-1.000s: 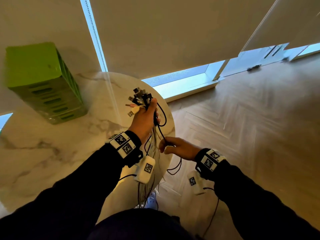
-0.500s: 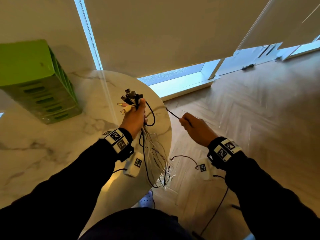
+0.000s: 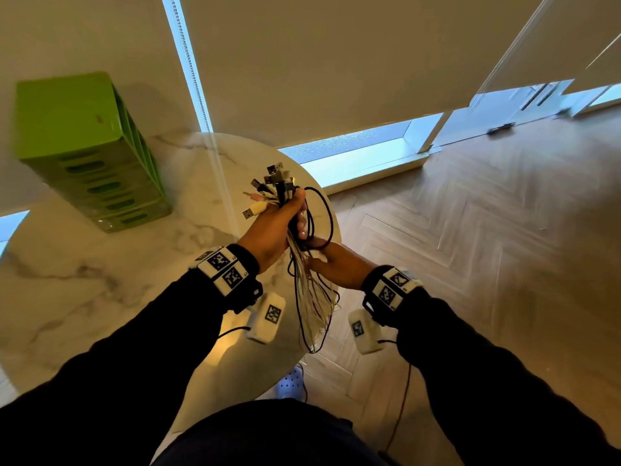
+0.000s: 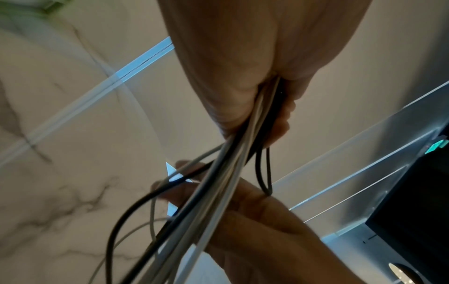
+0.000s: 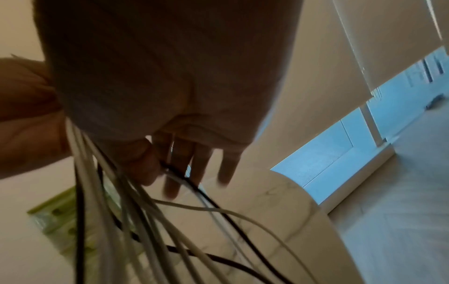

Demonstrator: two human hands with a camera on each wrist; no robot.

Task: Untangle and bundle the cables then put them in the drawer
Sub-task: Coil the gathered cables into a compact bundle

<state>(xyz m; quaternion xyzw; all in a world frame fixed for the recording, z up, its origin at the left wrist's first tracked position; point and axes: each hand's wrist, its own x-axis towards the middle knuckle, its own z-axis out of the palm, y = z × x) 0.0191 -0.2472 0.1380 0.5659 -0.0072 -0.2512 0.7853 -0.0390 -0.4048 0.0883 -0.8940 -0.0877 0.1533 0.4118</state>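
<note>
My left hand [image 3: 285, 220] grips a bundle of cables [image 3: 311, 297] upright over the table's right edge. Their plug ends [image 3: 274, 186] fan out above the fist, and white and black strands hang below it. A black cable loop [image 3: 324, 210] bulges out to the right of the fist. My right hand [image 3: 327, 257] is just under the left one, against the hanging strands. In the right wrist view its thumb and forefinger [image 5: 157, 176] pinch a black cable [image 5: 213, 201] among the cables [image 5: 136, 221]. The left wrist view shows the bundle [image 4: 257, 115] leaving my left fist [image 4: 243, 76].
A green drawer unit [image 3: 90, 156] stands at the back left of the round marble table [image 3: 84, 280], its drawers shut. Wooden floor [image 3: 487, 247] lies to the right, with low windows and blinds behind. A light shoe [image 3: 290, 385] shows under the table edge.
My right hand, which had drawn a black cable out to the right, has come back under the left fist. A larger black loop now hangs beside the left hand.
</note>
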